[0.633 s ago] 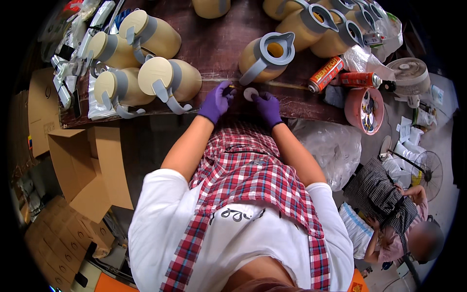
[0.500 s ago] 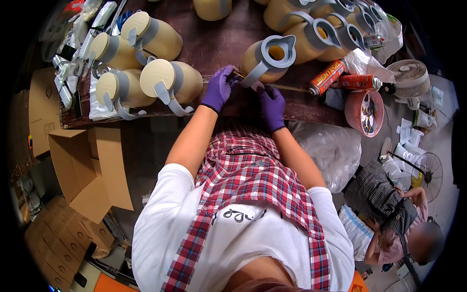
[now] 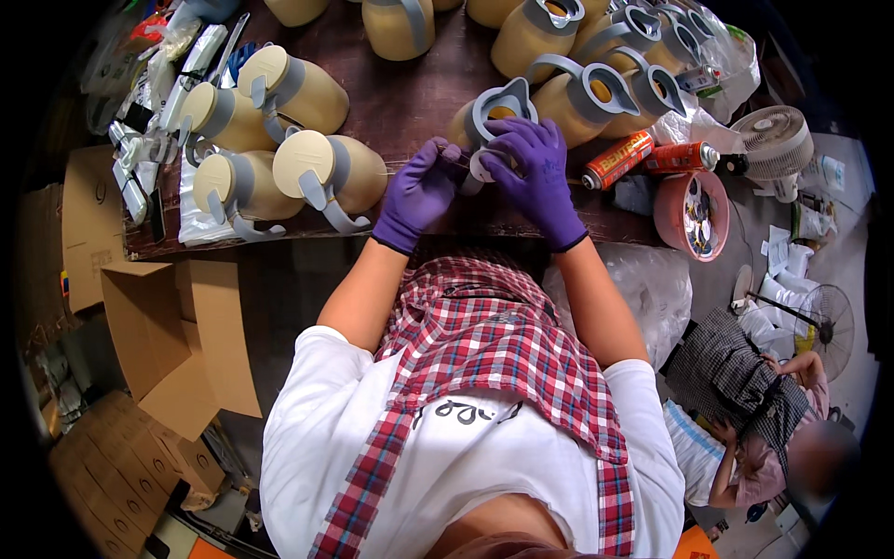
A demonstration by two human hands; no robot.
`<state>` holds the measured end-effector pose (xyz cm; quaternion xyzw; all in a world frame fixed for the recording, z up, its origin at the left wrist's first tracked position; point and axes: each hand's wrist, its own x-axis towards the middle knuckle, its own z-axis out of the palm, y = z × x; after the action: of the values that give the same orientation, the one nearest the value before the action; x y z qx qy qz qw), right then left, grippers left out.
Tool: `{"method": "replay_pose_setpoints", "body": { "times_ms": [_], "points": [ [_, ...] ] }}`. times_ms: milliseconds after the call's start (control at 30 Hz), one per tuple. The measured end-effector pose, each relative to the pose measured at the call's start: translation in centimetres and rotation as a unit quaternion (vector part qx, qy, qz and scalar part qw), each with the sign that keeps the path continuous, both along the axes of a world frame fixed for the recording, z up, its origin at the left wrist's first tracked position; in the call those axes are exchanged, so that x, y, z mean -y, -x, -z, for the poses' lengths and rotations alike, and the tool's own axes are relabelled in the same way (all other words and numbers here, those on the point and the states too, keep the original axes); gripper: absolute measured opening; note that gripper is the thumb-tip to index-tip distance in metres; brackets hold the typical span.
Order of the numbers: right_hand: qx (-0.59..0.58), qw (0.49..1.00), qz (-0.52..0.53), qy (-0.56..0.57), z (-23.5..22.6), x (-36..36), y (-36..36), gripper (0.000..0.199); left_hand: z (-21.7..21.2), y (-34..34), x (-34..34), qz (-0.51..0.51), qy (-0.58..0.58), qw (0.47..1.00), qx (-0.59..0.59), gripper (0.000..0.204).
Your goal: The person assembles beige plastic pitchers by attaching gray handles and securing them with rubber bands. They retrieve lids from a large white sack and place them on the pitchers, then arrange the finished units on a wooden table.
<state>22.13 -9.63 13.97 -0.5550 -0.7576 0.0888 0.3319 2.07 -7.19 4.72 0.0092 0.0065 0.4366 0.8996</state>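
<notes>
Stretching across the upper view, a dark reddish-brown table fills most of the space in front of the wearer, who has on a white shirt and a red checked apron. At the lower right, apart from the table, another person sits in dark checked and pink clothing. Below the table's left end stands a cardboard box with its flaps apart. Four cream lidded jugs with grey handles lie or lean together on the left of the table; several lidless jugs crowd the upper right. One cream jug with a grey rim is directly in front of the hands. A pink bucket of small items hangs near the right edge. Both hands wear purple gloves. The left hand is just left of that jug, fingers curled and fingertips together; whether they pinch anything cannot be told. The right hand reaches over the jug's rim, fingers bent and spread. Two orange-red spray cans lie further right. Smallest, a pale round disc shows beside the right hand's fingers; its hold on it is unclear.
</notes>
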Motion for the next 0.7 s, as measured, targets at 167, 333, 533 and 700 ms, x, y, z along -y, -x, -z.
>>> {"method": "replay_pose_setpoints", "body": {
  "times_ms": [167,333,533,700],
  "points": [
    [-0.019,1.0,0.011,0.006,-0.9,0.8,0.3,0.02,-5.9,0.2,0.6,-0.064,-0.217,0.93,-0.288,0.015],
    [-0.045,0.999,0.03,0.008,-0.2,0.9,0.1,0.02,-5.6,0.3,-0.4,-0.134,-0.281,0.878,-0.364,0.006],
    [-0.059,0.996,0.064,-0.009,0.0,0.6,0.9,0.02,-3.3,0.7,-0.8,-0.147,-0.296,0.888,-0.32,0.007],
    [-0.06,0.996,0.065,-0.014,0.2,0.6,0.4,0.021,-5.3,0.1,-1.5,-0.139,-0.306,0.878,-0.341,0.008]
  ]
}}
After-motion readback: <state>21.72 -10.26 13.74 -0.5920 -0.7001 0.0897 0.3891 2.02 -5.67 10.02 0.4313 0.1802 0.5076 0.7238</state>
